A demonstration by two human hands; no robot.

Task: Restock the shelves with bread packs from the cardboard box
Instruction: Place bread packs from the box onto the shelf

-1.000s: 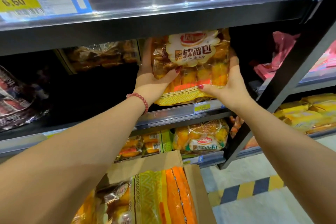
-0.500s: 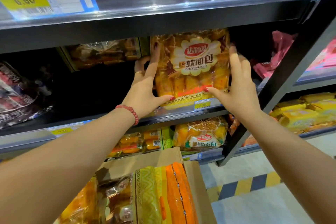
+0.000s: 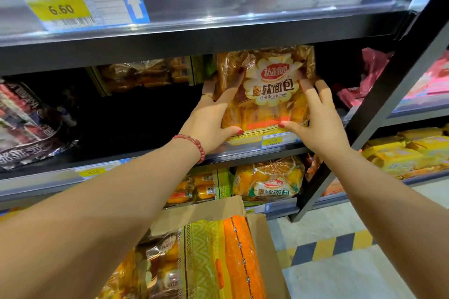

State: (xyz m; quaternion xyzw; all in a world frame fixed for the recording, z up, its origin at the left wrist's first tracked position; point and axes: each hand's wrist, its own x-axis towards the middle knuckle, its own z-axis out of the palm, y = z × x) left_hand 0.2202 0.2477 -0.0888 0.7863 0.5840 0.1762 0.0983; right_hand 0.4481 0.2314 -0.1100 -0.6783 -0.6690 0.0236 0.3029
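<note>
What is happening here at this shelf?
A person is restocking bread. The left hand and the right hand press with straight fingers on a bread pack that stands upright at the front of the middle shelf. Below, the open cardboard box holds more packs.

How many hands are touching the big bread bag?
2. The left hand presses the left edge of the bread bag; the right hand presses its right edge.
</note>
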